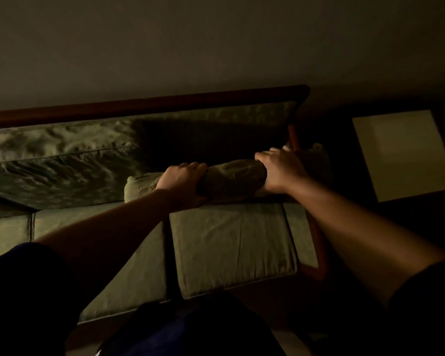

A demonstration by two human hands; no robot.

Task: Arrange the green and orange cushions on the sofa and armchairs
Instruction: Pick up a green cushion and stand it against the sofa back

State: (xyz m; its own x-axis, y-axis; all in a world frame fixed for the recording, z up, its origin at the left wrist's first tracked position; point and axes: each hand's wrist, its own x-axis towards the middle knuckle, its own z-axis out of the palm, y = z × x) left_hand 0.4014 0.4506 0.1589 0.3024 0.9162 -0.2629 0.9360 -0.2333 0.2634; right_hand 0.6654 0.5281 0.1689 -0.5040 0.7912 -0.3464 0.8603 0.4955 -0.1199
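In dim light I look down on a green sofa with a dark wooden frame. A green back cushion stands on its edge at the rear of the right seat cushion. My left hand grips its top edge left of middle, and my right hand grips it further right. Another green back cushion leans against the backrest on the left. The gap behind the held cushion is in deep shadow. No orange cushion is visible.
The left seat cushion lies beside the right one. The sofa's wooden armrest runs down the right side. A pale square surface sits beyond it at the right. A plain wall rises behind the sofa.
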